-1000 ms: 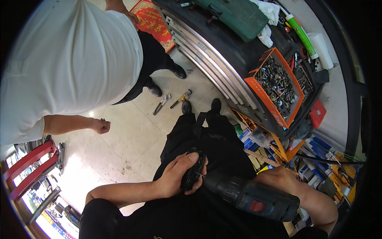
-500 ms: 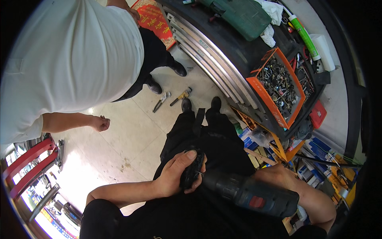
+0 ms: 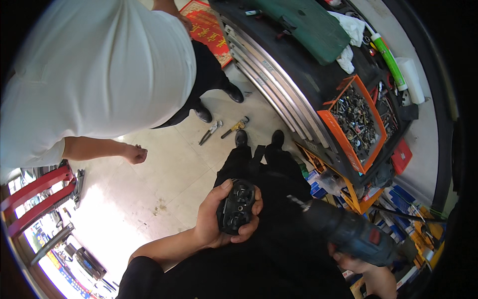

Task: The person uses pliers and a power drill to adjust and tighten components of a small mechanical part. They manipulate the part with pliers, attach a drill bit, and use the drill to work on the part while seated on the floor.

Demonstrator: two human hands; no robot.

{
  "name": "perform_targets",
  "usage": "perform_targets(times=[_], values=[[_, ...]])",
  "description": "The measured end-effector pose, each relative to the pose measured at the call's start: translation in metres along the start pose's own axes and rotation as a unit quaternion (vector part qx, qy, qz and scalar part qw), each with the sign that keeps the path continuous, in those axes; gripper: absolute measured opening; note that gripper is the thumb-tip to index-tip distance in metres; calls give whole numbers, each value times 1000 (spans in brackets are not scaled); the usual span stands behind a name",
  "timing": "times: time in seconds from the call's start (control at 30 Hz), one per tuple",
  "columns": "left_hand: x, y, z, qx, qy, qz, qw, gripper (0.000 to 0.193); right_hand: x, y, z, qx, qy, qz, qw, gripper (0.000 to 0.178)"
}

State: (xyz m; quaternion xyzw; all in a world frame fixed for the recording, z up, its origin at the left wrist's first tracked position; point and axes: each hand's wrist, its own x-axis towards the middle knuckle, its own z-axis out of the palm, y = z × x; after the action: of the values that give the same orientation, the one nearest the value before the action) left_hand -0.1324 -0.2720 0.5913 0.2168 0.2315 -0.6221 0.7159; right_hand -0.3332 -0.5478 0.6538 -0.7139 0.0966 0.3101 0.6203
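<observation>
My left hand (image 3: 215, 219) is wrapped around a small black plastic part (image 3: 236, 206) with round holes in its face, held over my lap. My right hand (image 3: 356, 264) grips the handle of a dark blue-grey power drill (image 3: 348, 232) with a red switch. The drill's bit (image 3: 297, 201) points left toward the black part, a short gap away from it. My black trousers and shoes (image 3: 259, 142) lie below both hands.
A person in a white shirt (image 3: 94, 70) stands close at the left, one hand (image 3: 134, 153) hanging down. Pliers (image 3: 211, 132) and a yellow-handled tool (image 3: 235, 127) lie on the tiled floor. A workbench holds an orange bin of bolts (image 3: 354, 124) and a green case (image 3: 308, 27).
The drill has drawn back to the right, so its bit is now apart from the black part. My left hand has turned the part's holed face up.
</observation>
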Motion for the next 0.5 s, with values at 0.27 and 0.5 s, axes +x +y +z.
perform_targets(times=[0.27,0.5], values=[[2,-7,7,-93,-148,-13,985,63,-18,-6,19,17,75,143,987,45],[3,-13,12,-73,-145,-20,987,65,0,-24,21,44,143,34,988,40]])
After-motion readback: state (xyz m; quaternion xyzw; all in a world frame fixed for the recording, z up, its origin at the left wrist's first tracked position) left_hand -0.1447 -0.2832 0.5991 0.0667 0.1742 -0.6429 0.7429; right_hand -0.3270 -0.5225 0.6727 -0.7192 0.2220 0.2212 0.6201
